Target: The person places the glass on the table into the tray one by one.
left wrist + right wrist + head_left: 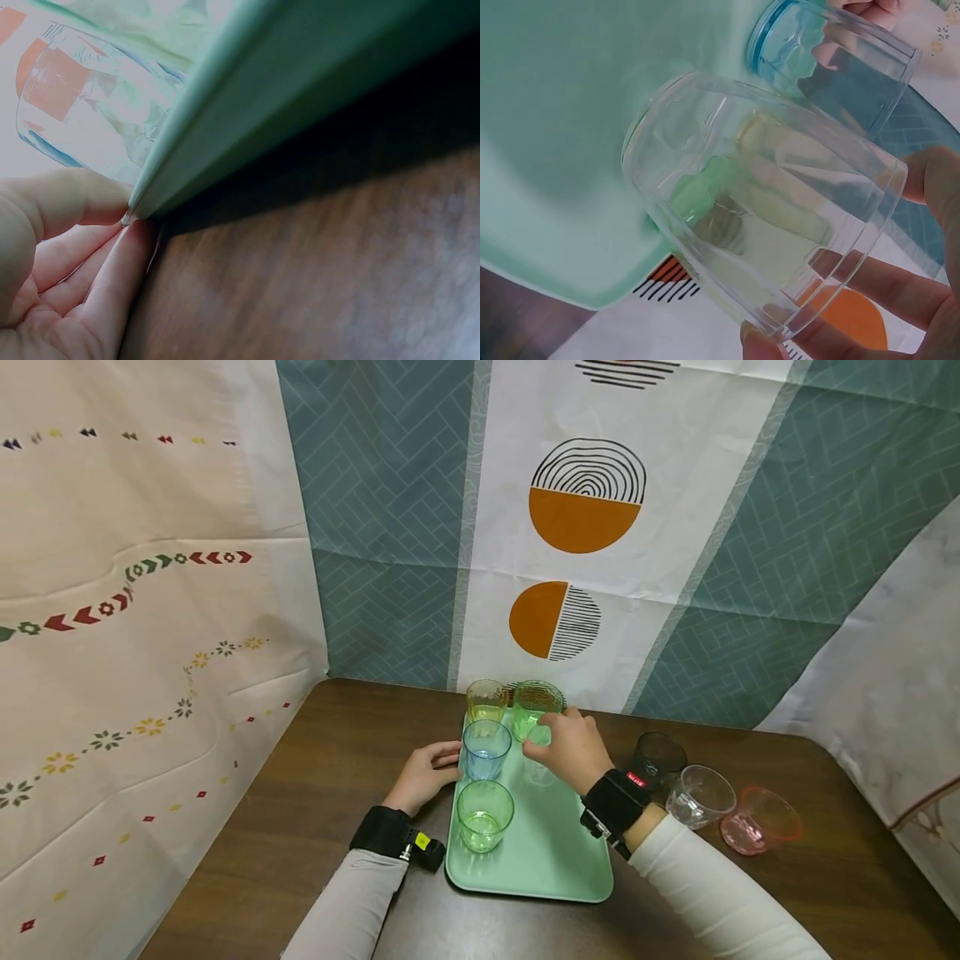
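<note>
My left hand (423, 777) pinches the left rim of a light green tray (555, 852), thumb above and fingers under the edge in the left wrist view. My right hand (576, 750) grips a clear drinking glass (765, 202) from above by its rim, fingers spread around it. The base of this glass is close to the tray's surface. Left of it on the tray stand a blue glass (486, 753) and, nearer me, a green glass (483, 822). A yellow glass (486, 700) and a textured green glass (531, 714) stand at the tray's far end.
Right of the tray, on the brown table (300, 827), stand a dark grey glass (662, 752), another clear glass (701, 797) and a pink glass (759, 822), near my right forearm. A patterned cloth (390, 568) hangs behind the table.
</note>
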Available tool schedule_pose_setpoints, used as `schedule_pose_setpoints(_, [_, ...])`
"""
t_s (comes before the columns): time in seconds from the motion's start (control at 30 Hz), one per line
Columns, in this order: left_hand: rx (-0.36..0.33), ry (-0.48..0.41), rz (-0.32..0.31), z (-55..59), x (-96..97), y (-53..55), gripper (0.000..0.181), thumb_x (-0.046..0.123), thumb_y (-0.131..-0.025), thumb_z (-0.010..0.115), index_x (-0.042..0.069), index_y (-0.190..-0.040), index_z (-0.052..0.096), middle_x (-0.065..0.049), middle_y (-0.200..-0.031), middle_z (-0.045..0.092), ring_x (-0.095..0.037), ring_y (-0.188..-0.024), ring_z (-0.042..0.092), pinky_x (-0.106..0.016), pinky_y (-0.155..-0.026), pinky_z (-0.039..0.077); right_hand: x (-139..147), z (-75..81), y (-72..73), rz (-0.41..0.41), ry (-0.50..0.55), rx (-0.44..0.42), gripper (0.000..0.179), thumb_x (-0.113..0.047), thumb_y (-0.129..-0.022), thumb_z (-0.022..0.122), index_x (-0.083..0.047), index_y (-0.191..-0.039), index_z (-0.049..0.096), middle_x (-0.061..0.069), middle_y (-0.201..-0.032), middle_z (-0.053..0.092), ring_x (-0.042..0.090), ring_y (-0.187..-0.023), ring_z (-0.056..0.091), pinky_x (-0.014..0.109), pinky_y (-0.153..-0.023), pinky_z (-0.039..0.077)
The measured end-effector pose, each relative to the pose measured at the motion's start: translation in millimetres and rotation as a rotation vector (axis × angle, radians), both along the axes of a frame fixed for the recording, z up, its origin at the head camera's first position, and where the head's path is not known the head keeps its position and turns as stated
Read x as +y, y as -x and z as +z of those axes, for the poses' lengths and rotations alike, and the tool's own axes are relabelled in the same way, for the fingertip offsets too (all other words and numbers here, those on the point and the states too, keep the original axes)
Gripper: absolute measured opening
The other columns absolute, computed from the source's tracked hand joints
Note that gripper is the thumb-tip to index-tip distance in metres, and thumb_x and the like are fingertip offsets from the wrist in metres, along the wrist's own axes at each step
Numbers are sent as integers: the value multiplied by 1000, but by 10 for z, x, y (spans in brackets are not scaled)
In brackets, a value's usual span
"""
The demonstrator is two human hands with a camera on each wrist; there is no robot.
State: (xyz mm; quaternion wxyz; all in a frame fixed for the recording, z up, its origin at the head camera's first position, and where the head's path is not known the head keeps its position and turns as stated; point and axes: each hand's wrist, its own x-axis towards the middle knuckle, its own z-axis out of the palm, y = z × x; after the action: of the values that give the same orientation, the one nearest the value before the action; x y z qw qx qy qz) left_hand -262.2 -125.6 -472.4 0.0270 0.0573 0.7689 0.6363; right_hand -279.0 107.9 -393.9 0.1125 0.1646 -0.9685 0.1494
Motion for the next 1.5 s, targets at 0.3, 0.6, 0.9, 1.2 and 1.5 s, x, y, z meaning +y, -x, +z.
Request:
schedule_pose_setpoints(0.3, [-39,-1,31,-216,-62,141,47,-3,-82,67,2,-128,58,-21,-124,62,-32,-116,58,-50,-94,50,-106,-33,8,21,10,-4,40,-35,-82,68,-5,-107,73,12,-80,68,31,-83,55,45,-70,50])
schedule_pose_setpoints(0.6, [-55,-8,12,-65,-103,80,47,-4,-83,66,-1,-129,57,-24,-125,61,-35,-117,57,-52,-95,50,-161,-58,31,58,-43,55,37,-34,-81,69,-4,-102,74,5,-59,64,30,-82,56,52,-78,49])
schedule_pose_setpoints(0.9, [-17,18,-2,116,-134,16,45,-5,-84,64,-5,-128,56,-28,-124,60,-40,-116,55,-50,-92,52,-206,-92,101,66,-65,64,37,-34,-82,67,-3,-103,74,6,-62,67,30,-81,56,51,-74,49])
schedule_pose_setpoints(1.2, [-49,-2,13,-161,-178,191,48,-3,-83,67,1,-129,57,-23,-126,61,-34,-117,56,-52,-95,50,-207,-116,97,52,-80,39,41,-38,-86,65,-5,-110,71,8,-69,66,27,-79,53,49,-74,51])
schedule_pose_setpoints(1.5, [-62,10,6,-255,-195,247,47,1,-83,69,7,-129,59,-18,-127,62,-29,-117,57,-47,-95,51,-203,-112,84,51,-71,7,44,-40,-87,64,-5,-112,70,9,-74,65,28,-83,52,56,-88,46])
